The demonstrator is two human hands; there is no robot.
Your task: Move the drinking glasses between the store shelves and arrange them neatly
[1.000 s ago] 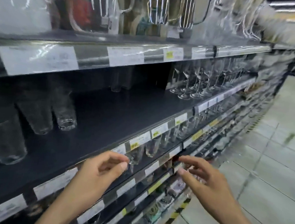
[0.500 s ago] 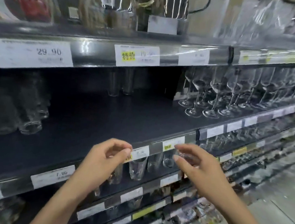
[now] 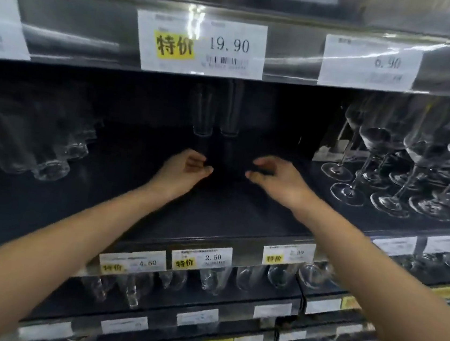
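Note:
Two tall clear drinking glasses stand side by side at the back of the dark middle shelf (image 3: 213,211), the left tall glass (image 3: 204,112) and the right tall glass (image 3: 232,112). Both arms reach deep into this shelf. My left hand (image 3: 186,168) is just below and left of the pair, fingers curled and apart, holding nothing. My right hand (image 3: 276,176) is to the right of them, also with spread fingers and nothing in it. Neither hand touches a glass. Short clear tumblers (image 3: 53,162) stand at the left of the same shelf.
Stemmed wine glasses (image 3: 403,168) crowd the right part of the shelf. Small glasses (image 3: 214,278) line the shelf below, behind price tags (image 3: 201,257). The upper shelf edge with a 19.90 label (image 3: 201,45) hangs low overhead.
The view has swung to face the shelf and come closer. Both hands moved from the lower shelf's front edge up and into the middle shelf, towards the two tall glasses.

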